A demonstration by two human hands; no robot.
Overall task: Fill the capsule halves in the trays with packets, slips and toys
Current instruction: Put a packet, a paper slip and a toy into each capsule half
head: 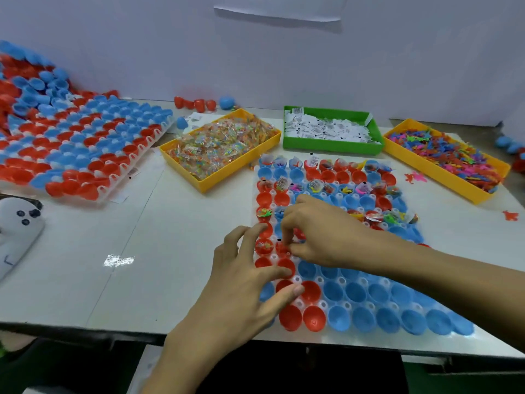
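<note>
Head: right hand [318, 231] pinches crinkly packet [284, 247] over round capsule half [285, 265].

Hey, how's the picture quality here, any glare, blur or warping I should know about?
Head view: a bright glare patch sits on the table left of the hands; wide-angle distortion bows the table's near edge and stretches the corners; the left hand and right hand look slightly soft; the far capsule pile at upper left is smeared; lighting is even, shadows faint.

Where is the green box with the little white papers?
The green box sits at the back of the table, between the two yellow boxes, just behind the tray.
</note>
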